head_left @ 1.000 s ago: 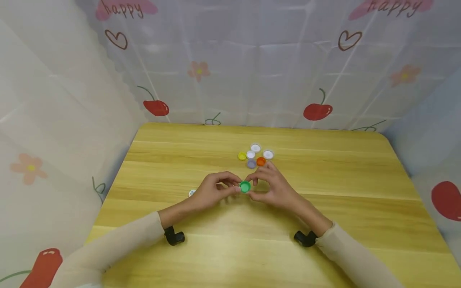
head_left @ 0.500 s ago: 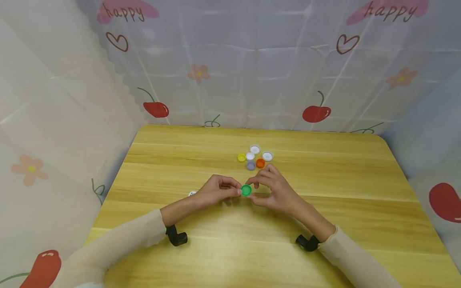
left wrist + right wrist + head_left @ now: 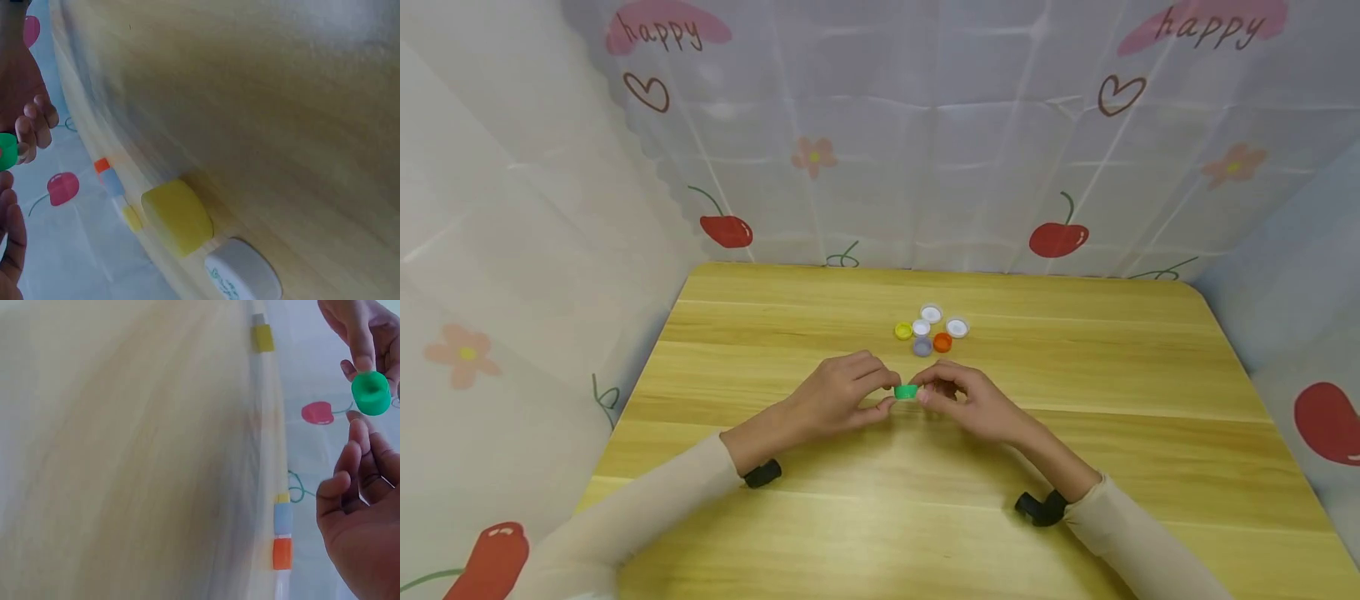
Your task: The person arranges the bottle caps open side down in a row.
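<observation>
Between the two hands, raised over the table, is a small green bottle cap [image 3: 906, 392], now seen side-on. My left hand [image 3: 838, 393] pinches its left side with thumb and index finger. From the other side, the thumb and index fingertips of my right hand [image 3: 973, 404] grip its right edge. In the right wrist view the hollow of the green cap [image 3: 371, 394] shows, with a left finger on its top and right fingertips just below. Beneath the left hand, the left wrist view has a yellow cap [image 3: 178, 219] and a white cap [image 3: 244, 272] with green print; both are hidden in the head view.
Beyond the hands on the wooden table [image 3: 1075, 350] lies a cluster: an orange cap [image 3: 942, 342], a purple cap [image 3: 922, 347], a yellow cap [image 3: 903, 331], a white cap [image 3: 921, 327] and two wider white lids [image 3: 957, 327]. A printed curtain [image 3: 880, 167] rises behind the table.
The green cap has turned from face-up to side-on. My left hand has rolled over it, covering the white printed cap in the head view, and the right fingers have closed in.
</observation>
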Motion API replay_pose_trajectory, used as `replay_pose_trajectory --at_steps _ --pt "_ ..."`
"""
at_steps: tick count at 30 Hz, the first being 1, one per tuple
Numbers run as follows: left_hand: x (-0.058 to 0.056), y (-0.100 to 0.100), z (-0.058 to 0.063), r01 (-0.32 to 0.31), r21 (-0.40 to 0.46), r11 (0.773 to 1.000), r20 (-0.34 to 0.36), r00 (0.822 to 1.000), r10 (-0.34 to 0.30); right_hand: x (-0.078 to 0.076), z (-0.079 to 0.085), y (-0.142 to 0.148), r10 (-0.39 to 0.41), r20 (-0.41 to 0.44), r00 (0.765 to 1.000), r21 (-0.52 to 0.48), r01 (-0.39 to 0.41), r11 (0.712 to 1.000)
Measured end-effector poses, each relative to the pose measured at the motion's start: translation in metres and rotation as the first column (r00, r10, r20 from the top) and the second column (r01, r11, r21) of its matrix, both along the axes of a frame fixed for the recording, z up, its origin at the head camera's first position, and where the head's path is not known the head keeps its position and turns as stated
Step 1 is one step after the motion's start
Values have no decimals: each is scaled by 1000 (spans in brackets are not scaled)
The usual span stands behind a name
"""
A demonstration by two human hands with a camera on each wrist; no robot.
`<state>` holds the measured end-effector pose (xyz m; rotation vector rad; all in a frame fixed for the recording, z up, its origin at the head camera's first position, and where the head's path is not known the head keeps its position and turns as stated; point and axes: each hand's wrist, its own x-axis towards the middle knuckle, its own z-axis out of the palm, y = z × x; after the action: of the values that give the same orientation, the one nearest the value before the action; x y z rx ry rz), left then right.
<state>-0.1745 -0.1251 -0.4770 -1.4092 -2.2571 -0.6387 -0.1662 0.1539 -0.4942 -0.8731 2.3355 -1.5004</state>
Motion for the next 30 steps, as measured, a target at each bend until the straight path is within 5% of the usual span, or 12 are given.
replay_pose_trajectory --at_steps 4,9,11,13,15,18,19,21,30 --pt "0 4 4 48 23 999 -109 993 -46 -1 -2 -1 64 169 984 -132 -41 990" --pt "2 9 8 61 42 997 -104 993 -56 -2 -4 -1 90 226 970 -217 -40 975" --pt "2 9 7 51 45 998 -58 997 -48 -1 -5 0 74 218 973 -218 -25 976" --pt "4 10 5 23 57 998 75 997 -27 0 -4 0 39 178 983 -209 -1 978" --pt "7 10 2 -19 86 996 264 965 -4 2 -4 0 -16 113 994 -182 36 983" --pt "11 11 -1 -116 135 984 519 855 29 5 -4 -2 -83 -5 997 -149 81 985" --pt "12 11 -2 -136 145 980 562 827 31 6 -5 -2 -94 -35 995 -142 88 986" --pt "12 11 -4 -153 156 976 593 804 31 6 -7 -3 -104 -80 991 -137 92 986" --pt "12 3 -6 -141 86 986 542 837 73 8 -16 -10 -78 -116 990 -152 60 987"
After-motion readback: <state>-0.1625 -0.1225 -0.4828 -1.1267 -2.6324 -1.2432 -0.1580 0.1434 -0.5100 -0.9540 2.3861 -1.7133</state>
